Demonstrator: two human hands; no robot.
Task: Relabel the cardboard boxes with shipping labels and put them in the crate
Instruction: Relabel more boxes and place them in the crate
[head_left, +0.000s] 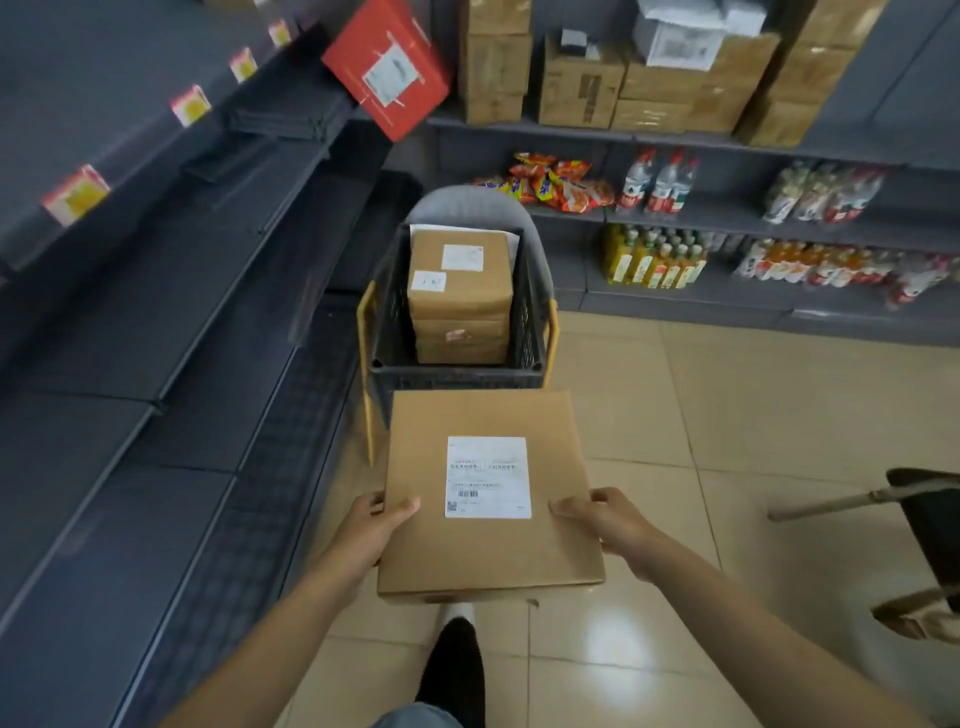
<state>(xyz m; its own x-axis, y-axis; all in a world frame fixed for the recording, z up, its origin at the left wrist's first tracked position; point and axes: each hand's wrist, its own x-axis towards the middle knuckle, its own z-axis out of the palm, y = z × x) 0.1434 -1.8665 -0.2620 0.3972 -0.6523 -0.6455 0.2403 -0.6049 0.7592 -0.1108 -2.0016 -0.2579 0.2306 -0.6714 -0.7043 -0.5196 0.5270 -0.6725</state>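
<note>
Flat cardboard box (491, 499) held level over the tiled floor (753, 405), just short of the dark crate (452, 371). Left hand (376, 525) grips its left edge, thumb on top, other fingers hidden underneath. Right hand (605, 519) grips the right edge the same way. White shipping label (488, 477) faces up on the lid. Crate sits on a grey chair (467, 205) and holds a stack of labelled boxes (460, 296). Grey shelves (171, 291) at left.
</note>
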